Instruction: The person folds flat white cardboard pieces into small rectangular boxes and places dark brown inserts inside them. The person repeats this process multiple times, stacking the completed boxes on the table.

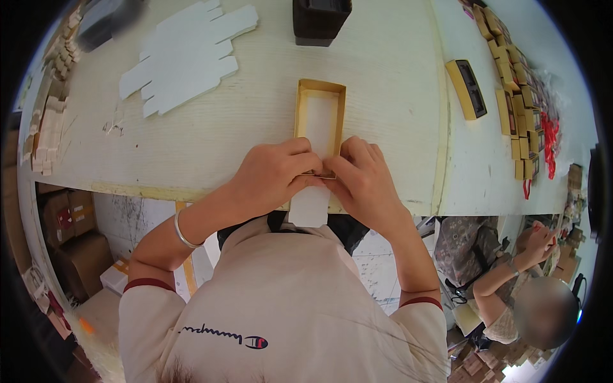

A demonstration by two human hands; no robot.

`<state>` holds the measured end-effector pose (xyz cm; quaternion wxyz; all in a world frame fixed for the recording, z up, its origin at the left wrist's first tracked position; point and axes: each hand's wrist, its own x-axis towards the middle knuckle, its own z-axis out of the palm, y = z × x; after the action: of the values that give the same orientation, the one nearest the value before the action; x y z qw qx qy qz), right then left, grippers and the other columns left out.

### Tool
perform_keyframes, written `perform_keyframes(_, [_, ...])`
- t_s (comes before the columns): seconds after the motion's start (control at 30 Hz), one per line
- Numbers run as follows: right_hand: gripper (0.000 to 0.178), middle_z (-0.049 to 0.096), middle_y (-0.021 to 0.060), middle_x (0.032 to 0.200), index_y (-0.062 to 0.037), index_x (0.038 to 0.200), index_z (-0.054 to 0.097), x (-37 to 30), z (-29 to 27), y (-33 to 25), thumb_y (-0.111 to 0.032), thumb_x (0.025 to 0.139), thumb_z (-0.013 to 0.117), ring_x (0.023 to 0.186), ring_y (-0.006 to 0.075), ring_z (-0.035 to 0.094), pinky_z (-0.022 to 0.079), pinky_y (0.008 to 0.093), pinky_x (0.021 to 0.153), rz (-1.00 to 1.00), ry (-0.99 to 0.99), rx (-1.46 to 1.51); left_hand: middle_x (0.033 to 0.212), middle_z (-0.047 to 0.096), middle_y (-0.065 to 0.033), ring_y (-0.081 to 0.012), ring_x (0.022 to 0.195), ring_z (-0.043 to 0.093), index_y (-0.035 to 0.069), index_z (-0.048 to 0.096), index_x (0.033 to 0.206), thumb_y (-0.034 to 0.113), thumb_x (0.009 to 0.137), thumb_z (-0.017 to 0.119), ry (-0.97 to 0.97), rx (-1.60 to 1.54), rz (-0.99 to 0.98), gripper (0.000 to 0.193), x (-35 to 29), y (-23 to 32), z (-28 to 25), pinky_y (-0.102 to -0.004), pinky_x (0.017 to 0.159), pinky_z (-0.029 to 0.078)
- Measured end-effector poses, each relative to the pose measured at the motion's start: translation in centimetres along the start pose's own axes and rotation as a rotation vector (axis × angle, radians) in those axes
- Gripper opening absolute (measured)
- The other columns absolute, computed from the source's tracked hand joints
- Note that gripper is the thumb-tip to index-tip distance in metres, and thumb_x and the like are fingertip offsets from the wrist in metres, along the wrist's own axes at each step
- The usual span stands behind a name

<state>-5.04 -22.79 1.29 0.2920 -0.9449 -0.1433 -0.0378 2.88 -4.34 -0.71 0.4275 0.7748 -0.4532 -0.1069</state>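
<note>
A shallow gold cardboard box (341,105) with a white inside lies open on the table in front of me, its long side pointing away. My left hand (276,171) pinches the left corner of its near end, fingers curled over the edge. At the right corner, my right hand (367,179) grips the same end with thumb and fingers closed. From between the hands a white flap (308,207) of the box hangs over the table's front edge toward my body. The fingers partly cover the near wall, so its fold is hidden.
A pile of flat white die-cut box blanks (185,57) lies at the far left. Straight ahead stands a dark brown container (322,24). To the right are a gold box with a black insert (467,90) and stacked gold boxes (518,121). Another person (501,303) works at lower right.
</note>
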Motion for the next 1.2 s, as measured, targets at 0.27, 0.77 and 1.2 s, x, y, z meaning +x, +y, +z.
perform_keyframes(0.27, [0.044,0.051,0.0136,0.132,-0.0036,0.110,0.063,-3.5,0.5,-1.3,-0.002,0.065,0.065,0.105,0.0260,0.054,0.044,0.0357,0.082,-0.182,0.079,-0.161,0.070,0.051,-0.0054,-0.0245,0.058,0.054,0.006,0.059,0.075,0.012,0.080,0.070,-0.055,0.064,-0.055,0.014,0.4,0.9,-0.6,-0.0358,0.051,0.043])
perform_keyframes(0.77, [0.016,0.061,0.0108,0.084,-0.0008,0.093,0.059,-1.5,2.8,-0.5,0.007,0.080,0.064,0.071,0.0242,0.056,0.046,0.0324,0.061,0.109,0.415,0.459,0.086,0.059,-0.0136,-0.0287,0.068,0.055,0.004,0.048,0.111,0.022,0.093,0.061,-0.158,-0.386,-0.200,0.028,0.4,0.8,-2.2,-0.0354,0.065,0.045])
perform_keyframes(1.2, [0.033,0.054,0.0108,0.105,0.0018,0.107,0.061,-0.7,3.0,-0.6,-0.004,0.075,0.066,0.073,0.0199,0.052,0.042,0.0306,0.061,-0.150,0.397,-0.318,0.116,0.054,-0.0141,-0.0261,0.078,0.063,0.001,0.058,0.096,-0.001,0.082,0.065,0.155,0.233,-0.040,0.016,-0.3,1.8,0.2,-0.0328,0.064,0.052])
